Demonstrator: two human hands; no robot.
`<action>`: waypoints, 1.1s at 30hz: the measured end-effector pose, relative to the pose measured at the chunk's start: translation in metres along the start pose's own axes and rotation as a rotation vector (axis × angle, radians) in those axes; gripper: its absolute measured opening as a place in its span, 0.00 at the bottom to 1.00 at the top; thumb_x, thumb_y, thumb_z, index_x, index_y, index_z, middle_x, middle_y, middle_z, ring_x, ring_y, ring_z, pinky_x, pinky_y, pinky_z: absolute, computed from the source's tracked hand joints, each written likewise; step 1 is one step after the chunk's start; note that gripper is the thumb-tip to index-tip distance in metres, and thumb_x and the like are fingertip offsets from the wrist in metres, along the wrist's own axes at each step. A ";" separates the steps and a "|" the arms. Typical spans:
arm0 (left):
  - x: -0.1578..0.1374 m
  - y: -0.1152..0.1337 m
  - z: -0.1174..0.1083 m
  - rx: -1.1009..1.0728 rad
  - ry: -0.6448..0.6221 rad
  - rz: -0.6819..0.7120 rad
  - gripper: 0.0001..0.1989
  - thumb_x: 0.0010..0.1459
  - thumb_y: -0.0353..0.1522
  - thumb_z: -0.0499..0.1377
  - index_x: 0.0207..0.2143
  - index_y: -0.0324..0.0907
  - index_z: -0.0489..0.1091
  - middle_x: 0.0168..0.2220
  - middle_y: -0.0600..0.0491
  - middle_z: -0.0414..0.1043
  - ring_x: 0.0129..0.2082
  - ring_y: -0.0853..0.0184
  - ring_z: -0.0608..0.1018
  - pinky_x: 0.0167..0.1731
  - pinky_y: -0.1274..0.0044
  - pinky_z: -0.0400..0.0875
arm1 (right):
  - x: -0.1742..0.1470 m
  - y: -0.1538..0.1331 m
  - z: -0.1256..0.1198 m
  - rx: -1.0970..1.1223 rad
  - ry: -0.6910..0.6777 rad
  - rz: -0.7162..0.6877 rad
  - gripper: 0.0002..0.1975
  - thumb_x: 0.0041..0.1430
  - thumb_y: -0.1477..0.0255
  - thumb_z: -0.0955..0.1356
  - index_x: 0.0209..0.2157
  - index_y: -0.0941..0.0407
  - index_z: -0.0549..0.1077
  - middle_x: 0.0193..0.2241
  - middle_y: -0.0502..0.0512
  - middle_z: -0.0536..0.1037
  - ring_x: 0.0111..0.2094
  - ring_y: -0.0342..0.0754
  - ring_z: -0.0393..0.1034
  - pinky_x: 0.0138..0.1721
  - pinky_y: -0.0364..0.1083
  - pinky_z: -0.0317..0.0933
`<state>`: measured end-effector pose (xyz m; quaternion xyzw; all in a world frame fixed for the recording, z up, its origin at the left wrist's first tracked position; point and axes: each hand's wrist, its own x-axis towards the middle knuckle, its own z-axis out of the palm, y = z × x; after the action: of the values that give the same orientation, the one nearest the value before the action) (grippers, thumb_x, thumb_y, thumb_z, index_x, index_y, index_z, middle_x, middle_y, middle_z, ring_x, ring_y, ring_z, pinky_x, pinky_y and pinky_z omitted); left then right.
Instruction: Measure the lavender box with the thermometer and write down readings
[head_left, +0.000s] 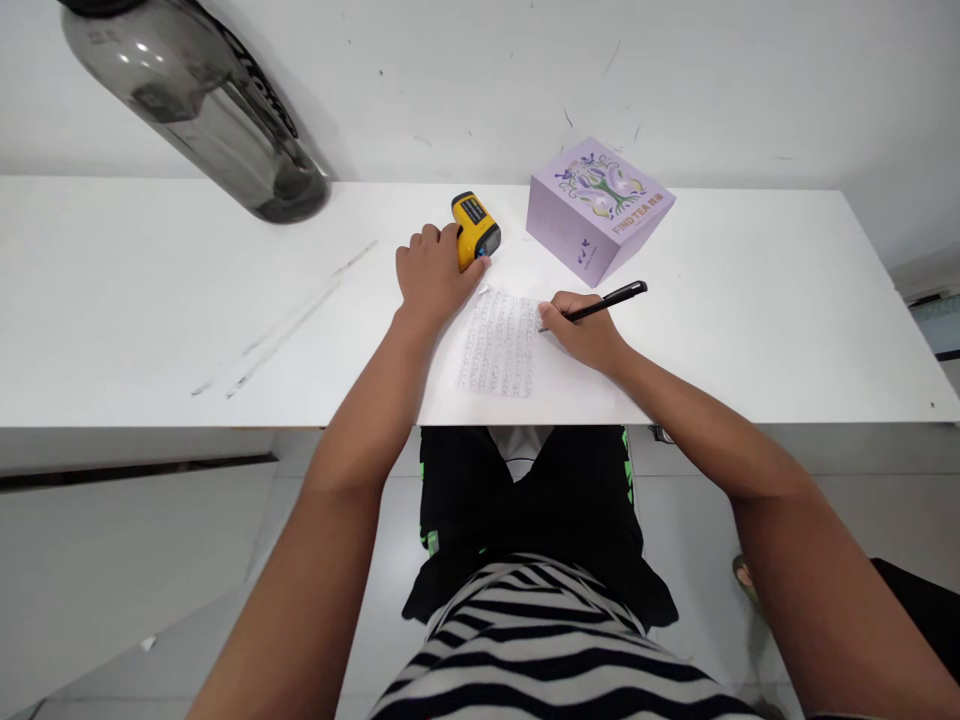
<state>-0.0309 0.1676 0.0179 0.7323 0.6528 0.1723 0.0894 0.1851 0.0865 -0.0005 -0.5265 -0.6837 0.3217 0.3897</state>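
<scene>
A sheet of paper [499, 350] filled with rows of small handwriting lies at the front of the white table. My right hand [589, 328] is closed around a black pen [628, 292], its tip down at the right side of the writing. My left hand [431, 272] rests at the paper's upper left, its thumb and fingers around the lower part of a yellow and black handheld device [477, 226] with a small screen. How firmly it grips the device is hard to see, since the palm hides that side.
Behind the paper stands a lilac tea box [600, 215]. A large grey see-through bottle [202, 105] is at the back left, near the wall. Dark scuff marks run across the table's left part [285, 320]. Someone's foot [742, 577] shows on the floor at right.
</scene>
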 end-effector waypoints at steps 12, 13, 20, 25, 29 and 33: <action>0.002 -0.003 0.003 0.054 -0.003 0.002 0.33 0.60 0.52 0.52 0.64 0.51 0.63 0.59 0.40 0.68 0.61 0.40 0.67 0.55 0.56 0.62 | -0.001 -0.003 0.000 -0.003 0.008 0.004 0.21 0.64 0.66 0.65 0.18 0.53 0.57 0.18 0.47 0.65 0.22 0.41 0.58 0.27 0.46 0.53; 0.002 -0.003 0.003 0.059 -0.005 0.002 0.33 0.60 0.52 0.52 0.64 0.51 0.62 0.58 0.40 0.68 0.61 0.40 0.67 0.55 0.56 0.62 | -0.001 -0.002 0.000 -0.005 0.020 0.004 0.21 0.64 0.66 0.65 0.18 0.53 0.56 0.17 0.46 0.64 0.22 0.41 0.57 0.27 0.46 0.53; 0.002 -0.001 0.002 0.062 -0.009 -0.010 0.32 0.60 0.52 0.51 0.64 0.50 0.63 0.58 0.41 0.68 0.61 0.42 0.67 0.56 0.56 0.63 | -0.001 0.000 0.000 -0.012 -0.008 -0.014 0.22 0.64 0.64 0.65 0.19 0.53 0.54 0.17 0.45 0.60 0.22 0.40 0.54 0.26 0.46 0.51; 0.002 -0.001 -0.001 -0.087 -0.034 -0.016 0.32 0.58 0.52 0.54 0.63 0.53 0.63 0.56 0.40 0.69 0.64 0.40 0.63 0.55 0.55 0.64 | -0.003 0.000 -0.001 -0.039 -0.030 -0.010 0.23 0.66 0.59 0.65 0.19 0.53 0.56 0.18 0.47 0.64 0.22 0.41 0.57 0.26 0.46 0.53; 0.002 -0.004 0.000 -0.091 -0.009 -0.014 0.31 0.57 0.53 0.55 0.61 0.54 0.65 0.56 0.41 0.69 0.61 0.42 0.66 0.55 0.55 0.64 | -0.007 -0.005 -0.001 -0.239 -0.005 -0.194 0.28 0.67 0.49 0.60 0.21 0.53 0.64 0.20 0.51 0.68 0.25 0.45 0.62 0.30 0.47 0.56; 0.002 -0.005 0.002 -0.050 0.015 -0.005 0.30 0.58 0.53 0.55 0.60 0.54 0.66 0.56 0.41 0.69 0.59 0.43 0.67 0.56 0.55 0.63 | -0.007 -0.009 -0.004 -0.430 -0.048 -0.341 0.29 0.66 0.43 0.58 0.30 0.52 0.75 0.24 0.53 0.75 0.27 0.47 0.65 0.32 0.48 0.56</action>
<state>-0.0344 0.1706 0.0152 0.7267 0.6509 0.1940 0.1032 0.1855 0.0779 0.0079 -0.4666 -0.8240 0.1114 0.3013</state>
